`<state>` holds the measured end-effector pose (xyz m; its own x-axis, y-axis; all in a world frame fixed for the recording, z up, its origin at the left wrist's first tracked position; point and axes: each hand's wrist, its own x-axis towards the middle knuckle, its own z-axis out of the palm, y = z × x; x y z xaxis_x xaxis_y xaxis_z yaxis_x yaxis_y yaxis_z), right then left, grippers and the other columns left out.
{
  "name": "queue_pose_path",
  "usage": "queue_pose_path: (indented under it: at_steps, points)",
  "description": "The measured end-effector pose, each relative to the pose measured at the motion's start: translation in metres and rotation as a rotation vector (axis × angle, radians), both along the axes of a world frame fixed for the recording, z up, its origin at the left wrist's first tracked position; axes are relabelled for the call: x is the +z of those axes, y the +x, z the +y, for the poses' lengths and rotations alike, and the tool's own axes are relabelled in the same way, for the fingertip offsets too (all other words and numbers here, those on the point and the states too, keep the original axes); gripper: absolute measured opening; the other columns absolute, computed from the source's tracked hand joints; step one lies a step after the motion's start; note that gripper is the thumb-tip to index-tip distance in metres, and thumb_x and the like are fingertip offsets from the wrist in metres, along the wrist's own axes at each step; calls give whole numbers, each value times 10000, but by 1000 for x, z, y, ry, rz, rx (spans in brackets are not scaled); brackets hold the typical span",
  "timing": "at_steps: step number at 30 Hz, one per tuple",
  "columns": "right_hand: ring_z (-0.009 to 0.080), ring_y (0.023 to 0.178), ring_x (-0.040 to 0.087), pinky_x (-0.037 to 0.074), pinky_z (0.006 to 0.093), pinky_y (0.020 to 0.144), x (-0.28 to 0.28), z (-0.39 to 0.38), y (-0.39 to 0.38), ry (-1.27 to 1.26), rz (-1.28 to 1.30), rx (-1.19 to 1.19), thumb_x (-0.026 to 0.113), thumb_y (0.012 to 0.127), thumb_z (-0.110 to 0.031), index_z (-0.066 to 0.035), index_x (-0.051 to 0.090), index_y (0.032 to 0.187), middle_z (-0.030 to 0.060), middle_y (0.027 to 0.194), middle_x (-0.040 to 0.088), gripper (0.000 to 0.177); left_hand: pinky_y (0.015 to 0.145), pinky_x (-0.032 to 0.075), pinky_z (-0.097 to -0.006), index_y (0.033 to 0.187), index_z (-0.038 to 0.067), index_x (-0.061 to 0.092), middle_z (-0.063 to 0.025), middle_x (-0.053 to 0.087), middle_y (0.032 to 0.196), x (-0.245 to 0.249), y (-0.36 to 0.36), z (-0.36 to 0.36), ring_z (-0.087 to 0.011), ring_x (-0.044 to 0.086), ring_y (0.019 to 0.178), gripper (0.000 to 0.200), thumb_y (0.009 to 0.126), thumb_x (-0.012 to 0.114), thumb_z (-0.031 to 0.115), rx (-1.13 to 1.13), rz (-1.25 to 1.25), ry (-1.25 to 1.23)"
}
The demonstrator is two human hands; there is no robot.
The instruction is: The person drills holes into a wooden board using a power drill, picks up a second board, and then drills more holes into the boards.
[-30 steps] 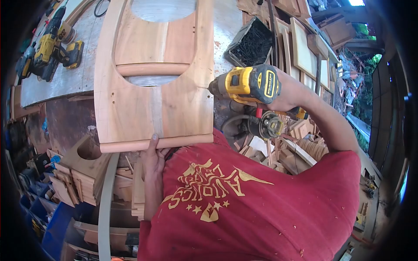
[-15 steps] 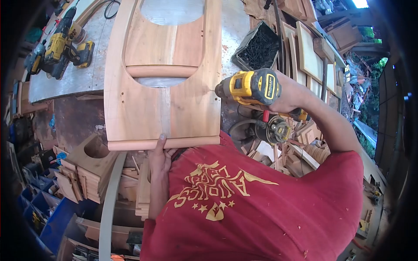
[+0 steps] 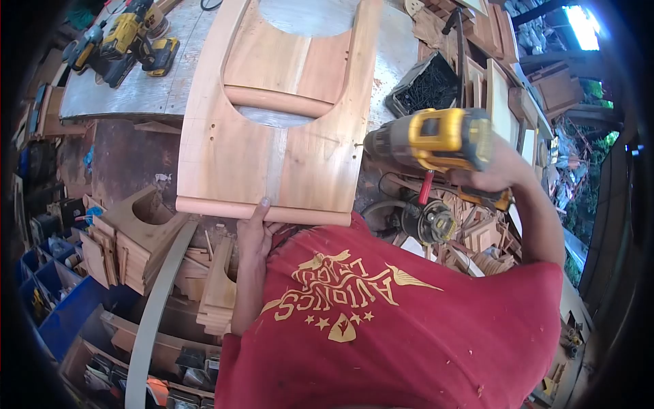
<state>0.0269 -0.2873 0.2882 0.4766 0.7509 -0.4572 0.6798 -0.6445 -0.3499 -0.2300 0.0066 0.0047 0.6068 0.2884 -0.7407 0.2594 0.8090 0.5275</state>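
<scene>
My right hand point(image 3: 501, 167) is wrapped round the handle of a yellow and black cordless drill point(image 3: 436, 140). The drill lies roughly level, its nose pointing left, and its thin bit tip overlaps the right side of a wooden frame point(image 3: 225, 163) near two small dark holes. That frame is pale, with a large rounded cutout and a rounded rail point(image 3: 306, 215) along its near edge. My left hand point(image 3: 255, 232) grips this rail at its middle, thumb on top and fingers curled underneath.
The frame's far part rests on a metal-topped table point(image 3: 157, 95). More power tools point(image 3: 129, 37) stand at its far left. A dark bin of screws point(image 3: 426, 85) sits at the right. Stacked cut wood point(image 3: 146, 238), blue bins point(image 3: 68, 300) and a round machine point(image 3: 429, 218) lie lower down.
The drill and my right hand have moved right and look larger, with the drill's nose drawn back a little from the frame. My left hand keeps its grip. The whole view has shifted.
</scene>
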Motion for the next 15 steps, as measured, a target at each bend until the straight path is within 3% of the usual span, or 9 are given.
queue_pose_path:
  at_steps: [1, 4, 7, 8, 12, 13, 15]
  points:
    - [250, 1062, 671, 520, 393, 985, 9, -8, -2, 23, -109, 121, 844, 723, -110, -84, 660, 1264, 101, 1139, 702, 572, 772, 683, -455, 1146, -120, 573, -215, 677, 1038, -2, -1, -2, -299, 739, 897, 351, 955, 727, 131, -2, -5, 5]
    - [202, 1030, 678, 546, 366, 918, 29, 1, -14, 78, 210, -336, 839, 746, -76, -74, 668, 1246, 72, 1133, 716, 528, 823, 667, -487, 1224, -107, 542, -221, 668, 1126, -11, -11, 4, -303, 732, 973, 384, 985, 684, 157, 11, -90, -6]
    - [164, 1003, 679, 558, 333, 871, 8, 21, -24, 219, 399, -603, 835, 769, -61, -61, 671, 1235, 46, 1119, 722, 495, 886, 642, -509, 1318, -75, 497, -227, 645, 1245, -22, -16, 46, -316, 716, 1057, 416, 1028, 607, 201, 343, -188, -65]
    - [254, 1088, 689, 527, 371, 982, -7, 26, -23, 221, 383, -521, 803, 785, -171, -80, 690, 1249, 95, 1172, 731, 487, 925, 623, -519, 1369, -49, 470, -224, 626, 1311, -20, -17, 70, -334, 704, 1102, 425, 1056, 534, 232, 400, -228, -34]
    - [267, 1064, 683, 523, 372, 988, -45, 86, -31, 293, 284, -259, 828, 776, -211, -106, 691, 1243, 95, 1161, 719, 498, 870, 649, -495, 1366, -62, 465, -247, 657, 1246, -17, -24, 127, -345, 725, 1057, 456, 1044, 547, 251, 192, -216, 137]
    - [265, 1053, 681, 519, 372, 985, -59, 95, -29, 459, 134, -29, 821, 783, -214, -97, 693, 1217, 98, 1140, 717, 468, 854, 654, -486, 1355, -67, 475, -248, 664, 1228, -18, -23, 132, -346, 729, 1046, 457, 1040, 553, 255, 162, -240, 107]
    - [275, 1044, 676, 516, 379, 977, -56, 130, -38, 386, 173, -69, 818, 783, -211, -77, 688, 1191, 104, 1118, 713, 449, 822, 666, -467, 1333, -77, 497, -249, 679, 1193, -17, -28, 149, -348, 736, 1023, 458, 1032, 566, 262, 80, -270, 32]
